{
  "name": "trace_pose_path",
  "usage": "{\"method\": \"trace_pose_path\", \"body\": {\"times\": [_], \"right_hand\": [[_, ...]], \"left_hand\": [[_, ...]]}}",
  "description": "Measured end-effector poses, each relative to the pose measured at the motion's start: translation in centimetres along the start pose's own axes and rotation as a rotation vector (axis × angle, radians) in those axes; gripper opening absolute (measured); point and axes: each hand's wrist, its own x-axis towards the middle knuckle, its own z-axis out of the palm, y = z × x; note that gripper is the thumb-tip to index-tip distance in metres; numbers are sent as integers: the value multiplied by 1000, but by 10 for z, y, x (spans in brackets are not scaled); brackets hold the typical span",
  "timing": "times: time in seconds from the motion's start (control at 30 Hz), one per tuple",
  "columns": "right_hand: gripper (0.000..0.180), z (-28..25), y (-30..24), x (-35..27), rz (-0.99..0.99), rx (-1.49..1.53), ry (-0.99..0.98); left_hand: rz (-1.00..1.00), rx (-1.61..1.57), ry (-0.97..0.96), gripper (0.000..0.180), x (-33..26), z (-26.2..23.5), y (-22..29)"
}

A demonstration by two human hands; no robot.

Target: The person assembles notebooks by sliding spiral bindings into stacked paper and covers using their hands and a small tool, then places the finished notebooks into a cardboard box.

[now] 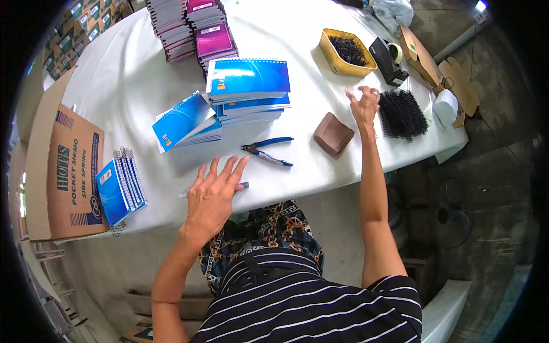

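Note:
My left hand (213, 197) is spread palm down near the table's front edge, fingers apart. Beneath it lies a slim pale item (244, 184), mostly hidden, whose kind I cannot make out. Just beyond its fingertips rest blue-handled pliers (267, 151). My right hand (364, 107) is at the right, its bent fingers apart, beside a pile of black spiral binding coils (402, 114). Something small and shiny shows at its thumb tip, too small to name. Left of that forearm sits a brown block-like piece (333, 135).
Blue-covered notebooks (249, 77) are stacked mid-table, with purple ones (214, 40) behind. Bound notebooks (117, 186) lean by a cardboard box (74, 171) at left. A yellow tub (343, 67) of black coils, a tape dispenser (389, 63) and opened cartons (420, 54) occupy the right.

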Motion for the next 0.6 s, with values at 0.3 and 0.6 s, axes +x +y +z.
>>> {"method": "trace_pose_path", "body": {"times": [0.3,0.6], "right_hand": [[10,24,34,26,-193,167,-182],[25,-78,-79,-32,-332,859,-478]], "left_hand": [[-73,-95,60,59,-1,6,-6],[-112,37,66,59,-1,5,-4]]}}
